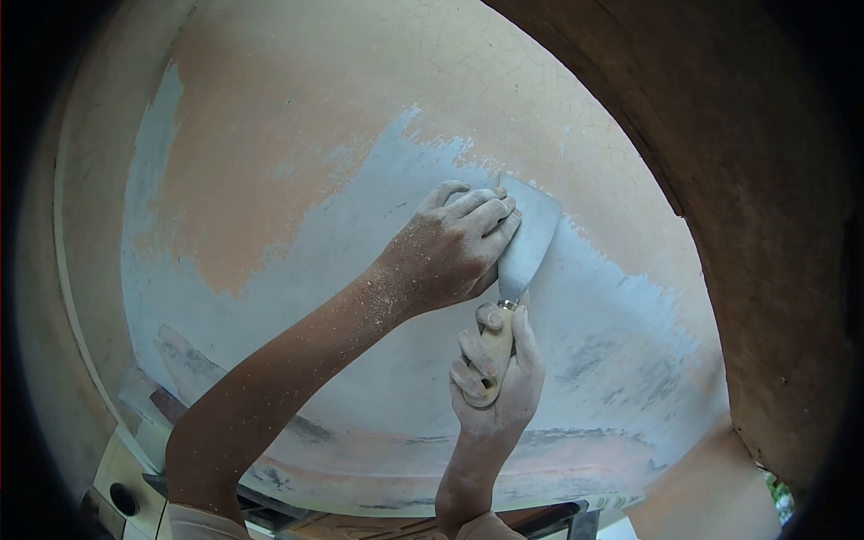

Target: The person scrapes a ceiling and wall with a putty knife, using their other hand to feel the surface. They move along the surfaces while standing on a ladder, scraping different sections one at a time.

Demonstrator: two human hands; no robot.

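Note:
My right hand [499, 378] is wrapped round the pale handle of a putty knife [531, 229], its wide grey blade pointing up against a curved panel [387, 216]. My left hand [459, 236] is closed at the blade's left edge, fingers bent and pressed together, with the fingertips overlapping the metal. Its thumb is hidden. White dust coats the fingers of both hands, and specks lie along the left forearm. Blue-grey filler with a ragged upper border covers much of the panel, and bare peach and tan areas show around it.
A brown curved rim [711, 135] arches along the right side. On the left runs a pale seam [67, 288], with a dark round hole [124, 499] below it. Dark bars [567, 515] cross the bottom, and greenery [779, 497] shows through a gap at lower right.

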